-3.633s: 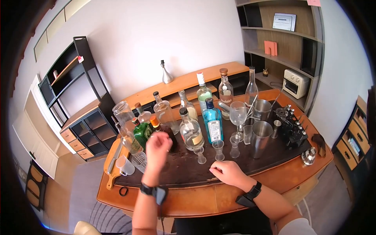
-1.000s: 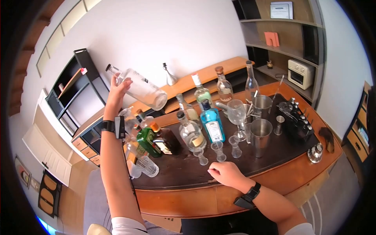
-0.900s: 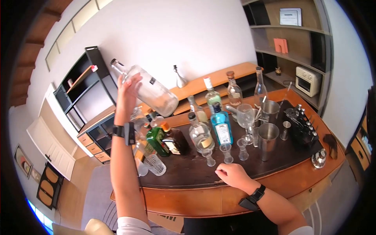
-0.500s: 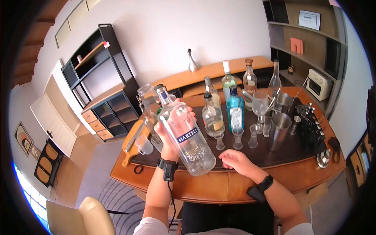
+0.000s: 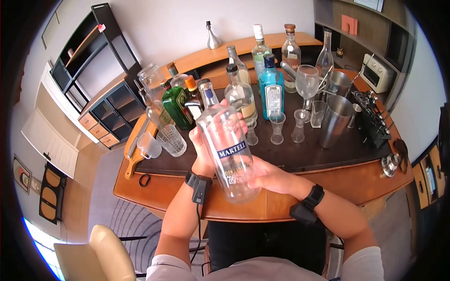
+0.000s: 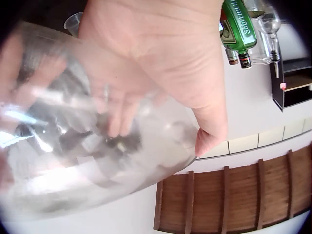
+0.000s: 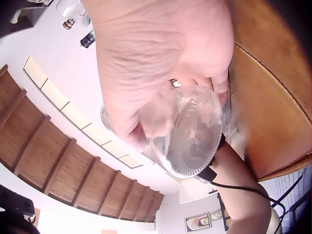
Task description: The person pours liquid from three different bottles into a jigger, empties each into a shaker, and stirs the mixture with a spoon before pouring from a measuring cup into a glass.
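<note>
A large clear glass bottle (image 5: pixel 228 129) with a dark cap and a blue MARTELL label hangs tilted over the table's front edge. My left hand (image 5: pixel 202 157) grips it from behind around the upper body, thumb on one side and fingertips showing on the other. Low on the bottle, my right hand (image 5: pixel 273 177) holds the lower end, its thumb lying across the front. In the right wrist view the ribbed bottle base (image 7: pixel 195 139) sits between thumb and fingers. Through the glass (image 6: pixel 92 161) in the left wrist view, fingers show on the far side.
Green (image 5: pixel 176 105) and blue (image 5: pixel 273 89) bottles stand among several others behind. Small jiggers (image 5: pixel 277 127), a stemmed glass (image 5: pixel 307 82) and a metal shaker tin (image 5: pixel 335 121) stand to the right. A cutting board (image 5: pixel 136 159) with a knife, a plastic cup (image 5: pixel 149 145) and a cut-glass tumbler (image 5: pixel 172 140) are left.
My left hand, empty at first, has brought the bottle from the back left to the front, its label now facing me. My right hand has left the table edge and taken hold of the lower end.
</note>
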Tool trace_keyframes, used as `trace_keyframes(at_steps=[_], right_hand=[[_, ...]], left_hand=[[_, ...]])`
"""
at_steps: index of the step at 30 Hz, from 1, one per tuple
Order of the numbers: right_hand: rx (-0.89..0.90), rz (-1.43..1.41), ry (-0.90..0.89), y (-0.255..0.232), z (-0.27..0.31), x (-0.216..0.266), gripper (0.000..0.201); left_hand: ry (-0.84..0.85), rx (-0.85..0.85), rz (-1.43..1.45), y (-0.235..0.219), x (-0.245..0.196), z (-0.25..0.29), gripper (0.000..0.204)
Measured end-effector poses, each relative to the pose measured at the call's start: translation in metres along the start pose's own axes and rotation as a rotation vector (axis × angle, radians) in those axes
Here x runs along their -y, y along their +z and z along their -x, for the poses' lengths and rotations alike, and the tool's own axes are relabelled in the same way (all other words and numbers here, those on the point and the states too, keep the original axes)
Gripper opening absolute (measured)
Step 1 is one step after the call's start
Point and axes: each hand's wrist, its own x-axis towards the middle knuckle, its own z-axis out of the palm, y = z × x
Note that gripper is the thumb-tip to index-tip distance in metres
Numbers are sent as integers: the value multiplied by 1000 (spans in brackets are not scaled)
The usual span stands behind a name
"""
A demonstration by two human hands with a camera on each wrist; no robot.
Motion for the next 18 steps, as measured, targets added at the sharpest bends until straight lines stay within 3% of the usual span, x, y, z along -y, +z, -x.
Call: trace_keyframes(at_steps=[3,9,13,18], right_hand=[[-19,8,-14,1,3,5,83],[-205,160,-25,0,8,2,91],[-269,223,-55,-3,8,-5,95],[-308,299,-19,0,11,-1,96]], left_hand=[[2,19,-35,7,1,-2,118],[21,46,-267,-10,2,-3,114],[-21,163,-109,-23,3,-3,92],[-38,171,-82,-28,4,-4,86]])
